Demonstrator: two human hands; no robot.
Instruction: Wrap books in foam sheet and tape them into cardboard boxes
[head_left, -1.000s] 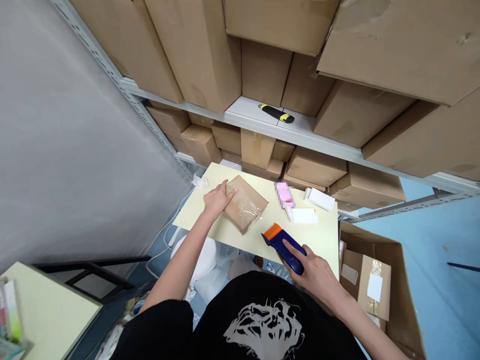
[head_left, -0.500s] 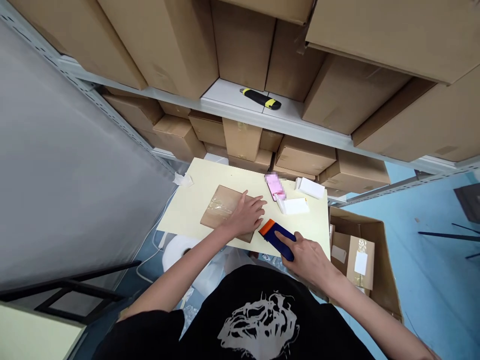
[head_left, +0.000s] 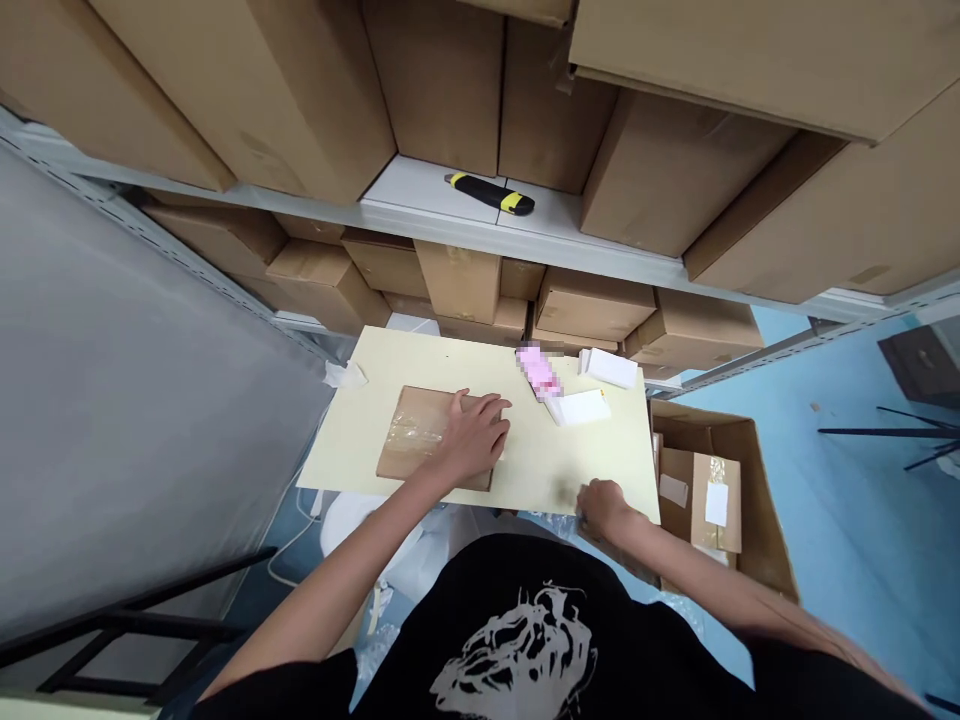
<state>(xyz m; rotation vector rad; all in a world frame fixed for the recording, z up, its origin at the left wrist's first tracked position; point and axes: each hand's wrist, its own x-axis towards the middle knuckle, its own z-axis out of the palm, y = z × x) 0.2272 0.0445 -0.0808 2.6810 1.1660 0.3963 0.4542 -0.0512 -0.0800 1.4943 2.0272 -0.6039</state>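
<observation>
Cardboard boxes (head_left: pixel 457 280) crowd the shelves above a pale surface (head_left: pixel 337 450). The left grip (head_left: pixel 472 437) lies open and flat on a taped kraft parcel (head_left: pixel 416 440) there; the right grip (head_left: pixel 606 508), curled at the near edge, shows nothing held, though I can't be sure.

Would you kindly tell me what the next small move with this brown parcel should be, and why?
I'd probably reach the right hand to the white label-like sheet, while the left hand holds the taped brown parcel: its top shows no white label, unlike the parcel in the open carton.
</observation>
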